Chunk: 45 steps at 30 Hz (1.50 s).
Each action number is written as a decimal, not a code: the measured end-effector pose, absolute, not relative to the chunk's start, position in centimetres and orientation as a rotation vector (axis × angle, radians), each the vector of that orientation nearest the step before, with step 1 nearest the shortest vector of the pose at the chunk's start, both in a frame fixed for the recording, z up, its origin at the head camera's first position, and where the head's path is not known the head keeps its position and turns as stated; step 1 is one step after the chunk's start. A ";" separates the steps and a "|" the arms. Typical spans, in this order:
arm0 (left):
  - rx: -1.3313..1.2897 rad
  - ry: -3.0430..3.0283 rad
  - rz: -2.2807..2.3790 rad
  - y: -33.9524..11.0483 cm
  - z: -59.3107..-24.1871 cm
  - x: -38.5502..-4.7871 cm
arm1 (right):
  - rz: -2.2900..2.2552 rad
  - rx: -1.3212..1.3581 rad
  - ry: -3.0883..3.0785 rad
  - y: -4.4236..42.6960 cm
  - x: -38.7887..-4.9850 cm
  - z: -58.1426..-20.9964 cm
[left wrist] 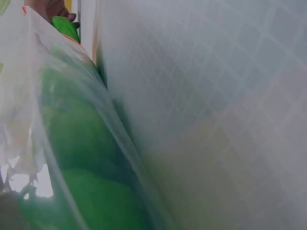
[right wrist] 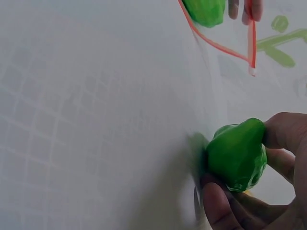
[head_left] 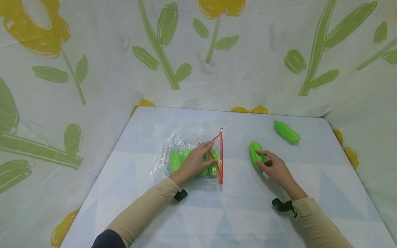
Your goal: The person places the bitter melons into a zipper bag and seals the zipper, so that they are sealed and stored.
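A clear zip bag (head_left: pixel 161 165) with a red-edged mouth lies on the table, with several green ridged cucumber-like vegetables (head_left: pixel 175 161) inside. My left hand (head_left: pixel 196 160) lies over the bag and holds the upper red edge at the mouth, which gapes toward the right. To the right of the bag, my right hand (head_left: pixel 277 168) grips another green ridged vegetable (head_left: pixel 255 155) between thumb and fingers. In the right wrist view this vegetable (right wrist: pixel 237 153) is at or close to the tabletop. The bag (left wrist: pixel 72 120) fills the left side of the left wrist view.
One more green vegetable (head_left: pixel 286 132) lies loose at the back right of the table (head_left: pixel 248 213). Behind the table hangs a white curtain (head_left: pixel 248 69) with a flower print. Dark wrist-camera mounts (head_left: pixel 282 205) sit by both wrists.
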<state>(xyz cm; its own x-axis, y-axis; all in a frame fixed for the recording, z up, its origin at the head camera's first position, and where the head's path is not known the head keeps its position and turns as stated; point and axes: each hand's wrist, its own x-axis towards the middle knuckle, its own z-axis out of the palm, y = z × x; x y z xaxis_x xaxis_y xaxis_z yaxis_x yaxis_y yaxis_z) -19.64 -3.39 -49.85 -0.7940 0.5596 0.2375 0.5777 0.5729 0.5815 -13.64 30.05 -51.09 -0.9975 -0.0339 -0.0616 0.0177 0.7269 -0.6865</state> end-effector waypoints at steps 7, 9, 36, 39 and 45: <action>-0.988 -2.785 -1.043 -3.4 -49.8 -19.7 | -1.154 -0.041 2.881 29.8 -13.5 -51.1; -0.987 -2.788 -1.038 -3.4 -49.9 -19.7 | -1.150 -0.039 2.885 29.8 -13.6 -51.2; -0.984 -2.786 -1.055 -3.5 -49.7 -19.6 | -1.209 -0.072 2.853 29.0 -13.4 -51.2; -0.982 -2.783 -1.053 -3.5 -49.8 -19.6 | -1.220 -0.086 2.846 28.8 -13.4 -51.3; -0.978 -2.778 -1.056 -3.6 -50.0 -19.6 | -1.242 -0.133 2.843 28.2 -13.3 -51.3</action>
<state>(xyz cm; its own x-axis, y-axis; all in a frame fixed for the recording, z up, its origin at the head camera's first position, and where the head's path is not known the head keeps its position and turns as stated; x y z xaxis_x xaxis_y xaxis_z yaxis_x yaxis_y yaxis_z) -19.60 -3.59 -49.99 -0.8044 0.5507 0.2226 0.5595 0.5765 0.5955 -13.34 28.25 -51.29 -0.9957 -0.0928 0.0015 -0.0642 0.6764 -0.7337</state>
